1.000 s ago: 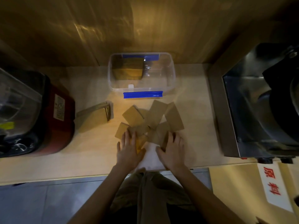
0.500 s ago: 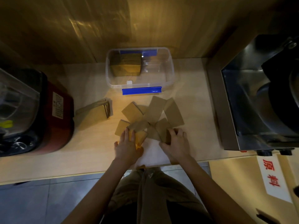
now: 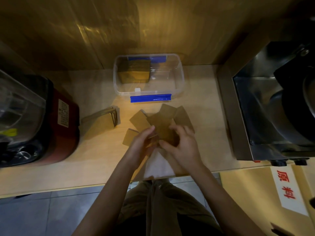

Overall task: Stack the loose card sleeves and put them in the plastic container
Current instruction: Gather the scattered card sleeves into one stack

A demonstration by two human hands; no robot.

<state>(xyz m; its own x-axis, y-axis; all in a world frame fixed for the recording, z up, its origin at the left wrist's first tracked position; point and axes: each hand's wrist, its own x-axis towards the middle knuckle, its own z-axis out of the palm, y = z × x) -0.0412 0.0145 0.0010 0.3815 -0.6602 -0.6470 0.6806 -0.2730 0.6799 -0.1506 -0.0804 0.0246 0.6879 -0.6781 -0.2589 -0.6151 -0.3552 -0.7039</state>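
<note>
Several loose brown card sleeves (image 3: 163, 116) lie fanned out on the wooden counter, just in front of a clear plastic container (image 3: 180, 82) with blue clips. A stack of sleeves (image 3: 134, 70) stands inside the container at its left end. My left hand (image 3: 142, 143) and my right hand (image 3: 182, 143) meet at the near edge of the pile. Both hold a few sleeves (image 3: 166, 135) lifted off the counter between them. One sleeve (image 3: 128, 137) lies apart just left of my left hand.
A small bundle of sleeves (image 3: 109, 119) lies to the left of the pile. A red appliance with a clear cover (image 3: 56, 120) fills the left side. A steel machine (image 3: 265, 103) stands on the right. A white sheet (image 3: 158, 165) lies at the counter's near edge.
My hands came together from flat on the pile's near edge. They have gathered and lifted a few sleeves between them.
</note>
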